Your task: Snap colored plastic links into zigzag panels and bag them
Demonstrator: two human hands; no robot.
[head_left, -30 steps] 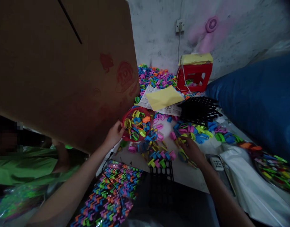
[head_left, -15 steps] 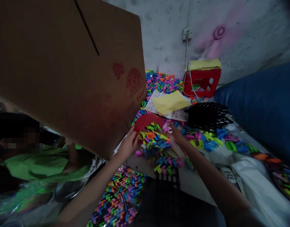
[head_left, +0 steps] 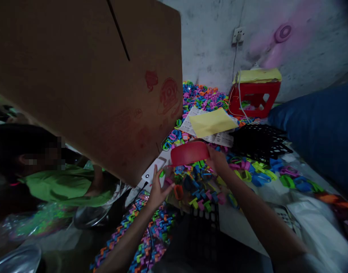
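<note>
My right hand (head_left: 217,161) grips the right side of a red plastic bowl (head_left: 189,153), which is tipped over above a heap of small bright toy pieces (head_left: 196,185). The pieces are blue, green, pink, yellow and orange. My left hand (head_left: 158,191) is off the bowl, with thumb and fingers spread apart, left of the heap. An orange piece (head_left: 178,192) is close to its thumb. Beyond that hand lies a white phone-like device (head_left: 153,169) with a cable. Under the heap, part of a black grid tray (head_left: 205,216) shows.
A large cardboard box (head_left: 105,94) fills the left. Yellow paper (head_left: 213,123), black grid sheets (head_left: 260,144) and a red stool (head_left: 255,98) with a spinning pink fan (head_left: 283,33) stand beyond. A person in a green shirt (head_left: 66,185) is at left. More pieces (head_left: 151,223) lie below.
The red bowl has tipped over, so its outside now faces me. My left hand has let go of its left side and come down and nearer, opening. My right hand has stayed at the bowl.
</note>
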